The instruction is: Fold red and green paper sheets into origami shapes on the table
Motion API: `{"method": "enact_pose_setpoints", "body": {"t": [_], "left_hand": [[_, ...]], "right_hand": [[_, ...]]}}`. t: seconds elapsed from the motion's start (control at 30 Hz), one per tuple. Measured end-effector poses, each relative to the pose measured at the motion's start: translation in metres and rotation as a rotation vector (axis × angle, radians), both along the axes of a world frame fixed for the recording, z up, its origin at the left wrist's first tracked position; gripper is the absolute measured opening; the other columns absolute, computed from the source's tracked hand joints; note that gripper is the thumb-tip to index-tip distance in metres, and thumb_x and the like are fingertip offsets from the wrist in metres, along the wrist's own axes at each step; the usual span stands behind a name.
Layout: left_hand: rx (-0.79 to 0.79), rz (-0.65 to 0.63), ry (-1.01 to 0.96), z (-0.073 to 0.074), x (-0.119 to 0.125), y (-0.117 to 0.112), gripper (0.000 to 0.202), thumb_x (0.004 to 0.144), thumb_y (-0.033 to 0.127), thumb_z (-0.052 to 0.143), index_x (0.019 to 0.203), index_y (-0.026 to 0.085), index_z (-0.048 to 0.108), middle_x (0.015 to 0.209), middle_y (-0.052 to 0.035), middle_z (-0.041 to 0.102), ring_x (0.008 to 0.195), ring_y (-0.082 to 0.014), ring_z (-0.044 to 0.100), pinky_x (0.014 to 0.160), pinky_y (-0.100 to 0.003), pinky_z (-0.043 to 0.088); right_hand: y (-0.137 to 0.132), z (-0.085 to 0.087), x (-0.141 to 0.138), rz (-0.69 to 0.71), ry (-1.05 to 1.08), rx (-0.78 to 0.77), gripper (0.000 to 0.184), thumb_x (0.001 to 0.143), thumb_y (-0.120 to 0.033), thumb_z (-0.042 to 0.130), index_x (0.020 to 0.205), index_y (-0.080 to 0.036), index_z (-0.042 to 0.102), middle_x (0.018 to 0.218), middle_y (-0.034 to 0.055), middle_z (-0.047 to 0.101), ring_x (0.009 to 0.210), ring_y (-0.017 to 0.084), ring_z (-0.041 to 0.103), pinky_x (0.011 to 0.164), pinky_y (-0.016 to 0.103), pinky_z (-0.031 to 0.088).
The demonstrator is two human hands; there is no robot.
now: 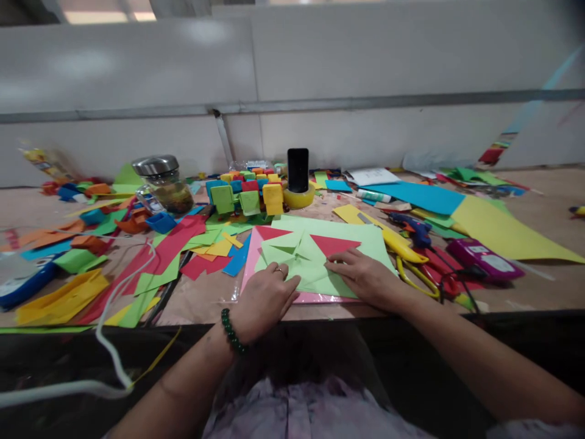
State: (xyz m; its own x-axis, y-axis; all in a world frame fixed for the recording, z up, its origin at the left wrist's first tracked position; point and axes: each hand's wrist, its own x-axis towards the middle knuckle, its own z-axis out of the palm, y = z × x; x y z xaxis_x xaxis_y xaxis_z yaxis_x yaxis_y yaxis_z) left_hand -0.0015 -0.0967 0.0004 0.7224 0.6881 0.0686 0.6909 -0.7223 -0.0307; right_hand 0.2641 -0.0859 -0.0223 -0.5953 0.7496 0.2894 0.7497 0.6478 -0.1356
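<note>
Scene: a head-worn camera looks down on a cluttered wooden craft table (201, 302) set against a pale partition wall.

Left hand (265, 299): it lies palm down with fingers flat, pressing the near left part of a folded light green paper square (306, 262); nothing is gripped. A ring shows on one finger and a dark green bead bracelet (232, 332) circles the wrist.

Right hand (361, 274): it lies flat on the right side of the same green paper, fingertips pointing at a crease near the middle; it presses rather than grasps.

Paper: the green piece sits on a pink sheet (256, 256) just in front of the person, with red triangles (333, 244) showing above the folds.

Step in hand: it looks like a fold being flattened, with several creases already made.

Next move: it likely calls for steady pressure along the crease while the left hand keeps the paper from sliding.

Glass jar with a metal lid (164, 183): it stands upright at the back left and holds dark, brownish contents I cannot identify.

Yellow tape roll (299, 196): it props up a black phone (298, 169).

Nearby: coloured paper cubes (247, 192), yellow-handled scissors (414, 271), and a blue and yellow glue gun (406, 235).
</note>
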Motion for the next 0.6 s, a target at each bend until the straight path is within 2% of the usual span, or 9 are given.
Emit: {"method": "enact_pose_setpoints", "body": {"t": [0.1,0.2,0.33,0.43,0.6], "left_hand": [[-0.019,0.004,-0.010,-0.002,0.004,0.000,0.024,0.097,0.032,0.042,0.102,0.018,0.061,0.097,-0.0093,0.059,0.094,-0.0265,0.054,0.079,-0.039,0.049],[-0.051,-0.025,-0.016,-0.003,0.009,0.000,0.024,0.097,0.029,0.041,0.099,0.014,0.061,0.100,-0.0112,0.060,0.097,-0.0258,0.053,0.085,-0.039,0.048],[-0.037,-0.045,-0.028,-0.005,0.012,0.003,0.028,0.097,0.025,0.040,0.120,0.019,0.055,0.095,-0.0081,0.059,0.091,-0.0245,0.053,0.077,-0.037,0.050],[-0.025,-0.060,-0.035,-0.008,0.013,0.006,0.028,0.097,0.024,0.038,0.116,0.021,0.058,0.094,-0.0083,0.059,0.089,-0.0245,0.053,0.076,-0.037,0.051],[-0.049,-0.094,-0.137,-0.010,0.014,0.011,0.023,0.095,0.019,0.038,0.101,0.017,0.060,0.127,-0.0116,0.054,0.110,-0.0244,0.049,0.094,-0.037,0.047]], "right_hand": [[0.002,0.001,0.002,-0.005,0.073,-0.066,0.032,0.091,-0.016,0.047,0.115,-0.019,0.068,0.111,0.0119,0.068,0.100,0.024,0.062,0.086,0.039,0.052],[0.006,0.003,0.003,-0.061,0.088,-0.081,0.037,0.090,-0.019,0.052,0.125,-0.017,0.061,0.107,0.0114,0.070,0.095,0.024,0.064,0.082,0.039,0.053],[0.004,0.006,0.003,0.067,-0.022,-0.042,0.033,0.092,-0.013,0.044,0.110,-0.020,0.070,0.110,0.0099,0.071,0.093,0.024,0.062,0.081,0.038,0.053],[-0.002,0.008,0.005,0.105,0.025,-0.070,0.035,0.092,-0.014,0.042,0.112,-0.021,0.070,0.113,0.0094,0.070,0.097,0.023,0.061,0.083,0.037,0.053],[-0.006,0.008,0.012,-0.042,0.279,-0.250,0.033,0.091,-0.016,0.044,0.111,-0.021,0.070,0.102,0.0085,0.070,0.092,0.018,0.065,0.082,0.030,0.053]]}}
